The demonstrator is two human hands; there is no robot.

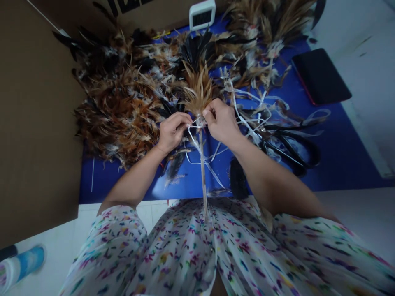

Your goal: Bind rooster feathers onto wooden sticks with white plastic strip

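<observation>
A feather duster lies in front of me, brown and black feathers at the far end and a thin stick running back toward my body. White plastic string wraps the stick at the base of the feathers and trails in loops. My left hand is closed, pinching the string just left of the stick. On the other side, my right hand is pinched at the feather base, touching the binding; exactly what sits between its fingertips is hidden.
Loose brown feathers are heaped on the blue table at the left. Black-handled scissors lie right among string scraps. A dark tablet-like device rests far right. A small white-framed display stands behind; cardboard walls the left.
</observation>
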